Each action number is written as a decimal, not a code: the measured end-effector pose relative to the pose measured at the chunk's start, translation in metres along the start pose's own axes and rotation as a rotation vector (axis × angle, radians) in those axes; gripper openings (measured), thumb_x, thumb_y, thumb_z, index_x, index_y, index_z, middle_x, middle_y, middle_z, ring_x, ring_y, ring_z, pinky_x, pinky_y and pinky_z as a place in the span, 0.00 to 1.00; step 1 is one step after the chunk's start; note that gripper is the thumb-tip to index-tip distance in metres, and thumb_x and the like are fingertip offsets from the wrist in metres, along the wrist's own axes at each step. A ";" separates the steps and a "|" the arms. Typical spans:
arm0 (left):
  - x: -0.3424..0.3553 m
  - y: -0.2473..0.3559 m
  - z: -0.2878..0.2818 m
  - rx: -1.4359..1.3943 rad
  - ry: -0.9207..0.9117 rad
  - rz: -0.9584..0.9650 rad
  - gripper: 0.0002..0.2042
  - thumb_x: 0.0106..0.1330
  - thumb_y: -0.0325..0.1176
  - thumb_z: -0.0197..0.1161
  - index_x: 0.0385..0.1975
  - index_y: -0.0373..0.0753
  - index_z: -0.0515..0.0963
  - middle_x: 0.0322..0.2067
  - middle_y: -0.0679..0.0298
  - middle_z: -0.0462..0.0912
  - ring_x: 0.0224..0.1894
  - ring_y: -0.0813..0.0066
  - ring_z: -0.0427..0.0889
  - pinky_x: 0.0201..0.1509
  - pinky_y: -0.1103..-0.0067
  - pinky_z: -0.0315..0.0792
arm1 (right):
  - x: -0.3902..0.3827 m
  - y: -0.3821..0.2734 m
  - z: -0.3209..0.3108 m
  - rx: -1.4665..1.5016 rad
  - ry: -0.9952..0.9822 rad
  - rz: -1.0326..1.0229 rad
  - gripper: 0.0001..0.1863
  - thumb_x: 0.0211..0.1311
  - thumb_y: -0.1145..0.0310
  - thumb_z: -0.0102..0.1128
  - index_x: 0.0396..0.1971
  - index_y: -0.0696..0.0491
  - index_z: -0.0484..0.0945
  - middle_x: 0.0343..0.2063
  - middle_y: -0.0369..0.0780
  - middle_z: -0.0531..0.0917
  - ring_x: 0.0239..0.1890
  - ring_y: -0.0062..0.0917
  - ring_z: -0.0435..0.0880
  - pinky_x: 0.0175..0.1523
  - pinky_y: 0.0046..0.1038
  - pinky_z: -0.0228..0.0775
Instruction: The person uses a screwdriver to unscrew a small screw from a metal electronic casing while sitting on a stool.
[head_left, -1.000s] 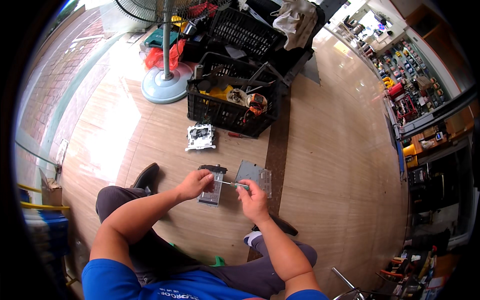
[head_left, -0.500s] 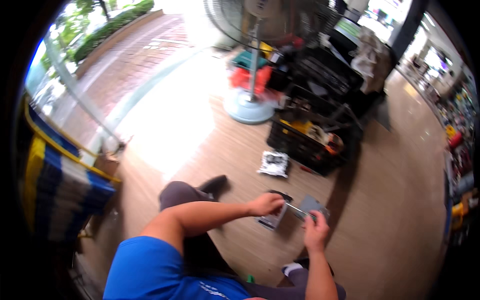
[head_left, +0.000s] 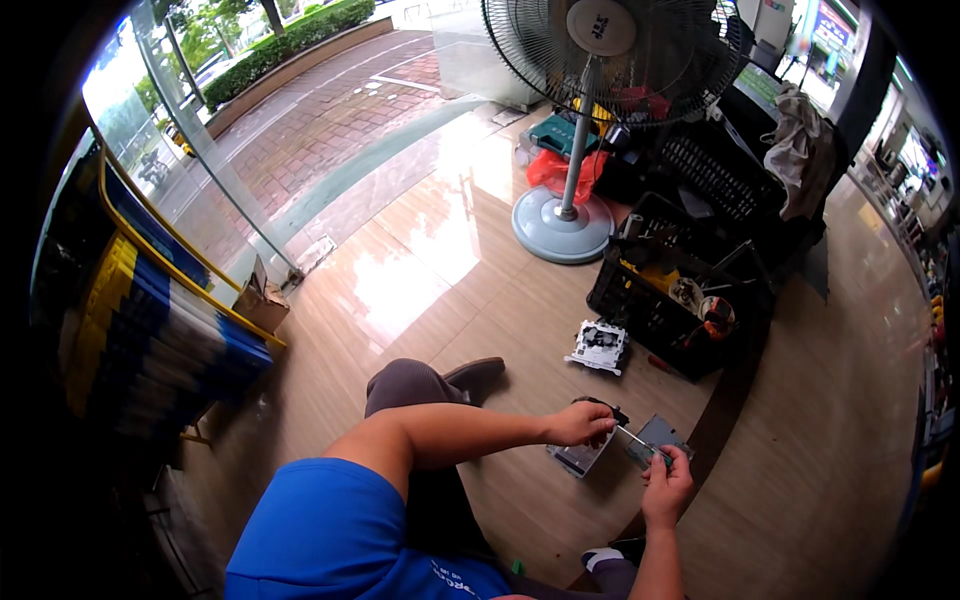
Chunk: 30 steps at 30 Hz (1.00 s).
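Note:
My right hand [head_left: 666, 488] grips the green handle of a screwdriver [head_left: 637, 438], whose metal shaft points up-left. My left hand [head_left: 580, 425] is closed at the shaft's tip; whether it pinches the tip or something small is unclear. Below the left hand lies a silver metal unit [head_left: 580, 462] with a dark piece at its upper end. A grey metal plate [head_left: 660, 432] lies beside it, partly behind my right hand. Farther up on the floor is a white and black mechanism [head_left: 600, 347], with a red-handled tool [head_left: 659, 368] next to it.
Beyond are a black crate [head_left: 625, 295] of parts, a standing fan [head_left: 550, 240], a red bag [head_left: 555, 175] and piled items. At left stand a glass door [head_left: 200, 185], a blue and yellow folded chair [head_left: 160, 340] and a cardboard box [head_left: 262, 307]. Brick paving lies outside.
My view has swung left, so the scene sits farther right and more of the doorway and chair shows. Both hands stay on or at the screwdriver, much as before.

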<state>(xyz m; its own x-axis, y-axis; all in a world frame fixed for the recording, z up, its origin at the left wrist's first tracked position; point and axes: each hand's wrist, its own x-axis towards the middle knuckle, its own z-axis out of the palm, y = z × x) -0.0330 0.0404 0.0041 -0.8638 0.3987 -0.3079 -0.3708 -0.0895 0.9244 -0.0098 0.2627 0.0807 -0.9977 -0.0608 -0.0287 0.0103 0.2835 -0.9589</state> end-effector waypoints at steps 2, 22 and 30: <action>0.000 0.001 -0.001 0.010 -0.019 0.013 0.13 0.74 0.41 0.49 0.35 0.38 0.72 0.27 0.67 0.77 0.30 0.80 0.77 0.34 0.81 0.74 | -0.001 0.000 0.000 0.008 -0.017 0.013 0.07 0.64 0.74 0.55 0.41 0.57 0.75 0.24 0.34 0.79 0.21 0.12 0.74 0.26 0.16 0.65; -0.002 0.001 -0.002 0.016 -0.019 0.018 0.13 0.74 0.41 0.48 0.35 0.37 0.72 0.27 0.66 0.78 0.31 0.80 0.78 0.37 0.79 0.75 | -0.001 -0.004 -0.001 -0.019 -0.001 0.014 0.07 0.64 0.73 0.56 0.41 0.57 0.75 0.23 0.33 0.78 0.21 0.13 0.75 0.26 0.17 0.67; -0.006 0.005 -0.002 0.042 -0.006 0.012 0.13 0.74 0.41 0.48 0.35 0.37 0.72 0.28 0.66 0.78 0.31 0.79 0.79 0.37 0.79 0.75 | -0.006 -0.010 0.004 -0.091 -0.073 0.027 0.07 0.63 0.74 0.56 0.40 0.58 0.76 0.24 0.34 0.80 0.23 0.13 0.75 0.29 0.18 0.68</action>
<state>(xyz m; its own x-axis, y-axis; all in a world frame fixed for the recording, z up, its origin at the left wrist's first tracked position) -0.0302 0.0359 0.0104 -0.8662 0.4029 -0.2956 -0.3457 -0.0560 0.9367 -0.0038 0.2566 0.0893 -0.9897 -0.1203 -0.0781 0.0281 0.3712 -0.9281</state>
